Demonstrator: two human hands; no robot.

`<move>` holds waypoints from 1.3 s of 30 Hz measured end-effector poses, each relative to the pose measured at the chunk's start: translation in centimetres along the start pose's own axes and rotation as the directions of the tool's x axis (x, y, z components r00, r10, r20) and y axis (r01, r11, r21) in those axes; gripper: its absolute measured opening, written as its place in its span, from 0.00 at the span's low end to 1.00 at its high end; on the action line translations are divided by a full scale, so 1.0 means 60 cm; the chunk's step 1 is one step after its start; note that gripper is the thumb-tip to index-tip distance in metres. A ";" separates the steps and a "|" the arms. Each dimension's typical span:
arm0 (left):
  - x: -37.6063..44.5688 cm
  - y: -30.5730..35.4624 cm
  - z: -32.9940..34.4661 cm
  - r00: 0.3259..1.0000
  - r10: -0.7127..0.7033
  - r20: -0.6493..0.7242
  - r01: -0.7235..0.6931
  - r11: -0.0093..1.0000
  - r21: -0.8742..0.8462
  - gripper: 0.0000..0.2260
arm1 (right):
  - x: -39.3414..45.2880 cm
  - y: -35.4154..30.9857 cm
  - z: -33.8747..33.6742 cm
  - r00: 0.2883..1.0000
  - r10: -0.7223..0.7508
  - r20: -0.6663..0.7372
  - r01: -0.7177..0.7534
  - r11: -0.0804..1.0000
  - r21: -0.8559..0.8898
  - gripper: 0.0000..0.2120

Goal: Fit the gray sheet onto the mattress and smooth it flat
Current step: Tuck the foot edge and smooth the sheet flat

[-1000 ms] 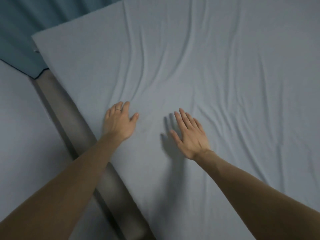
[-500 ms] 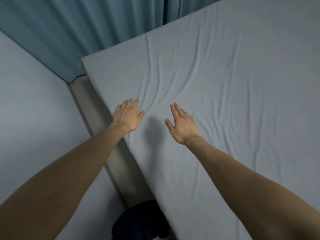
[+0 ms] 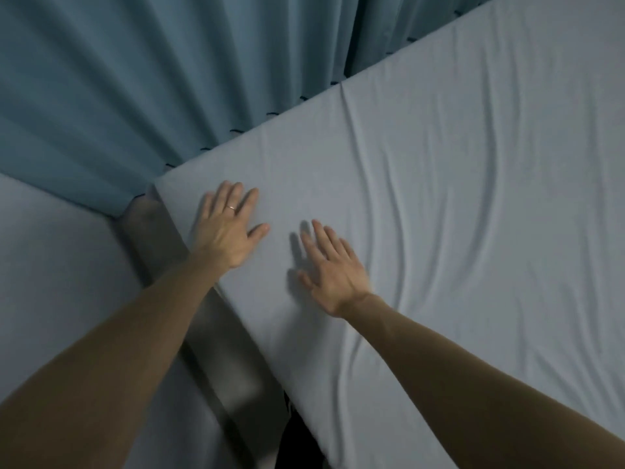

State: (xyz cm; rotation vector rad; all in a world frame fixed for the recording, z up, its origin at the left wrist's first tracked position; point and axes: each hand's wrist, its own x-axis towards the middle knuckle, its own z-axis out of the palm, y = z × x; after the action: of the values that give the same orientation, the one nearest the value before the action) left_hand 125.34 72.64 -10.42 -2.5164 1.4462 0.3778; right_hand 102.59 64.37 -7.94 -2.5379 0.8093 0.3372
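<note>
The gray sheet (image 3: pixel 456 204) covers the mattress from the far left corner across the right of the view. Long wavy wrinkles run through its middle. My left hand (image 3: pixel 228 228), with a ring on one finger, lies flat with straight fingers on the sheet close to the far left corner. My right hand (image 3: pixel 333 269) lies flat beside it, fingers spread and pointing toward the far edge. Neither hand holds any fabric. The stretch of sheet around the two hands looks smooth.
Blue-green curtains (image 3: pixel 152 79) hang right behind the mattress's far edge. A narrow gap (image 3: pixel 209 333) runs along the mattress's left side, next to a pale wall (image 3: pixel 57 265). Something dark (image 3: pixel 297 445) shows at the bottom beside the mattress edge.
Both hands have slid over the sheet toward the far left corner, and my view has swung up so that more curtain shows. The right hand, lifted half a second ago, lies flat again.
</note>
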 end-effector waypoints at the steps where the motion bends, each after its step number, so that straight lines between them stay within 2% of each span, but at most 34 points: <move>1: 0.012 -0.024 0.012 1.000 0.008 -0.015 -0.008 1.000 -0.004 0.34 | 0.025 -0.010 0.013 1.000 -0.012 0.002 0.012 1.000 -0.017 0.34; 6: 0.023 -0.070 0.066 0.992 0.054 -0.118 -0.055 0.998 -0.011 0.34 | 0.080 -0.051 0.074 0.998 0.056 0.007 -0.056 0.998 -0.021 0.35; 9: 0.022 -0.068 0.060 0.992 0.026 -0.123 -0.033 0.998 -0.052 0.34 | 0.078 -0.060 0.068 0.997 0.072 0.008 -0.072 0.997 -0.016 0.35; 11: 0.028 -0.075 0.048 0.985 0.018 -0.174 -0.035 0.995 -0.091 0.32 | 0.083 -0.061 0.054 0.997 0.066 -0.036 -0.067 0.997 -0.027 0.34; 14: 0.066 -0.115 0.024 0.953 -0.103 -0.286 0.059 0.986 -0.157 0.28 | 0.122 -0.078 0.027 0.994 0.001 -0.114 -0.004 1.000 -0.027 0.33; 18: 0.114 -0.162 0.017 0.962 -0.218 -0.165 0.179 0.959 -0.221 0.28 | 0.214 -0.129 0.021 0.987 -0.143 -0.070 0.144 0.990 0.004 0.34; 22: 0.113 -0.176 0.027 0.953 -0.228 -0.198 0.179 0.955 -0.238 0.25 | 0.251 -0.175 0.049 0.993 -0.093 0.074 0.094 0.996 -0.011 0.36; 30: 0.115 -0.177 0.027 0.925 -0.340 -0.171 0.211 0.832 -0.513 0.26 | 0.251 -0.166 0.070 0.994 -0.095 0.063 0.100 0.991 -0.084 0.34; 33: 0.114 -0.177 0.022 0.933 -0.323 -0.157 0.204 0.837 -0.508 0.26 | 0.253 -0.166 0.071 0.993 -0.092 0.077 0.099 0.991 -0.086 0.35; 36: 0.116 -0.183 0.016 0.947 -0.314 -0.073 0.241 0.839 -0.488 0.26 | 0.253 -0.164 0.061 0.991 -0.106 0.087 0.111 0.992 -0.055 0.34; 39: 0.115 -0.177 -0.002 0.941 -0.335 -0.051 0.297 0.889 -0.347 0.27 | 0.241 -0.151 0.030 0.992 -0.123 0.001 0.123 0.991 0.053 0.32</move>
State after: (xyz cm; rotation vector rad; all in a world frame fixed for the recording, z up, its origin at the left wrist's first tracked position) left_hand 137.92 72.25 -11.94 -3.0277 1.0419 0.4649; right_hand 119.37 64.79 -11.58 -2.5229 0.6473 0.2772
